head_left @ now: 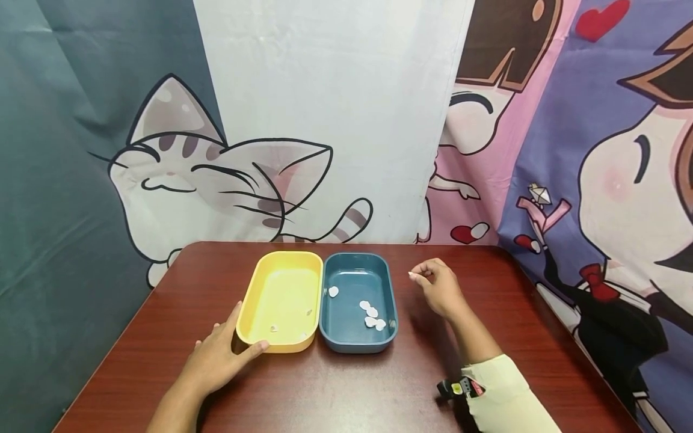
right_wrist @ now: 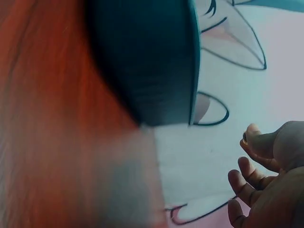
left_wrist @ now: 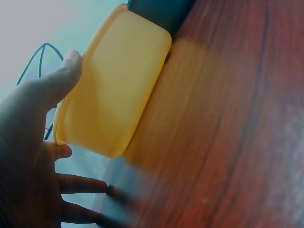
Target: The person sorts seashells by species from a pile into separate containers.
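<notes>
My left hand (head_left: 216,355) rests against the near left corner of a yellow plastic tray (head_left: 254,282), thumb along the near rim and forefinger by the left wall. Its other fingers spread out straight over the table in the left wrist view. To the right of the blue tray (head_left: 354,349), my right hand (head_left: 441,288) is raised, pinching a tiny whitish piece (head_left: 411,275) between thumb and forefinger; its kind cannot be made out. Several flat white pieces, shell-like, including one piece (head_left: 333,291) near the left wall, lie in the blue tray. The yellow tray holds a few small pale pieces (head_left: 274,328).
Both trays stand side by side on a reddish-brown wooden table (head_left: 335,397). A cartoon-printed cloth (head_left: 335,120) hangs right behind the table's far edge and along its sides. A small black device (head_left: 460,388) is strapped at my right wrist, by the pale sleeve (head_left: 503,391).
</notes>
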### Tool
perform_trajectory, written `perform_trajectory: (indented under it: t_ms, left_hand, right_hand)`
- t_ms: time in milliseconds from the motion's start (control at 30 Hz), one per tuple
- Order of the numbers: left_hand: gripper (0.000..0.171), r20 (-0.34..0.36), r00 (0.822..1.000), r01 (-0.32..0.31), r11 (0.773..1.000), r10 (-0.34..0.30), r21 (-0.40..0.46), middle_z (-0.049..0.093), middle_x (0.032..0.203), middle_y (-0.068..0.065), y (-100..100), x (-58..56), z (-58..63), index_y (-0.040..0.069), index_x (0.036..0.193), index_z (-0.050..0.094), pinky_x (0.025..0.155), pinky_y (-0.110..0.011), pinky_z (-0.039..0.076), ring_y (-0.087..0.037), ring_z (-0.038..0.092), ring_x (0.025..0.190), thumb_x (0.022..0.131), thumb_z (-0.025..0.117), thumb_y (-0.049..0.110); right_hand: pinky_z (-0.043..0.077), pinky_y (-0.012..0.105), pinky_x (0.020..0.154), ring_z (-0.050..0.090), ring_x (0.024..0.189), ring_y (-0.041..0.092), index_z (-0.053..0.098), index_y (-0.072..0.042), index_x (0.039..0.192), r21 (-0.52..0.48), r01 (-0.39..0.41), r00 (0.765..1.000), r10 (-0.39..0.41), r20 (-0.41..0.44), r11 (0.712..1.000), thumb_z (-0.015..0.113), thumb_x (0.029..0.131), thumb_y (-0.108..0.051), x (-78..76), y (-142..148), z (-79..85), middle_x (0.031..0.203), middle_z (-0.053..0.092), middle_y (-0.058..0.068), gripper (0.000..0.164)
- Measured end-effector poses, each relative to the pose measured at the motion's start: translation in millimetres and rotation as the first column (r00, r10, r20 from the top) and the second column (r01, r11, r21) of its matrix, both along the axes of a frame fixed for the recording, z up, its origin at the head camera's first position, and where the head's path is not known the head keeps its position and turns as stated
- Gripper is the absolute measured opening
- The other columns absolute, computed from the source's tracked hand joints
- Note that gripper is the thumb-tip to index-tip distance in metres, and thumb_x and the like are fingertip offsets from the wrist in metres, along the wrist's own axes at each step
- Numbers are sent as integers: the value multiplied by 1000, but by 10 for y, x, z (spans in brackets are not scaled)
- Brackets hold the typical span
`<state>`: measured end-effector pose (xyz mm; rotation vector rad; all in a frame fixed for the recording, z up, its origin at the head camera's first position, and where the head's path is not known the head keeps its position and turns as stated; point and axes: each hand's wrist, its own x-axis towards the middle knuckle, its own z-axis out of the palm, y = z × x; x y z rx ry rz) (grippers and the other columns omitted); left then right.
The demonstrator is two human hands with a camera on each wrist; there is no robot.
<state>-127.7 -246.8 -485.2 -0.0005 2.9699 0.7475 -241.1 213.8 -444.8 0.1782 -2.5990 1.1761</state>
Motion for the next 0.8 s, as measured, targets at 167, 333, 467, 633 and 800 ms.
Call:
perform_trajectory:
  t_ms: [167,333,467,633,800]
  left_hand:
    - [117,-16,1000,1,1000,-1,4,36,173,-30,1,1,-6,13,177,11,112,-93,27,-68,35,153,96,61,80]
    - [117,-10,1000,3,1000,-3,2,36,173,-32,1,-5,1,14,177,10,111,-94,26,-69,34,153,96,61,80]
    - [118,-1,1000,0,1000,0,-3,36,173,-32,-2,-11,4,14,177,9,112,-93,26,-68,34,154,96,61,81]
    - [118,17,1000,-2,1000,2,-5,35,174,-31,-3,-9,19,14,177,9,114,-93,26,-68,33,155,96,61,80]
    - [118,13,1000,-4,1000,4,-3,35,173,-31,-4,-17,4,13,177,10,113,-93,26,-68,34,154,96,61,81]
  right_hand:
    - [50,40,89,63,102,31,77,-3,97,-20,-38,999,38,-5,999,79,100,-7,22,-237,128,110,68,18,5]
    - [48,41,92,63,106,31,77,-5,96,-27,-64,998,64,18,998,79,100,-9,35,-473,210,113,68,15,6]
    - [50,39,92,62,107,30,77,-7,96,-43,-80,996,81,27,996,80,100,-10,44,-658,238,114,68,14,6]
    - [51,44,94,62,108,33,78,-8,95,-58,-116,993,117,22,992,81,100,-12,66,-901,268,112,66,12,6]
    - [54,52,102,65,113,32,78,-9,95,-69,-162,986,165,33,984,81,99,-14,89,-1138,302,115,68,10,8]
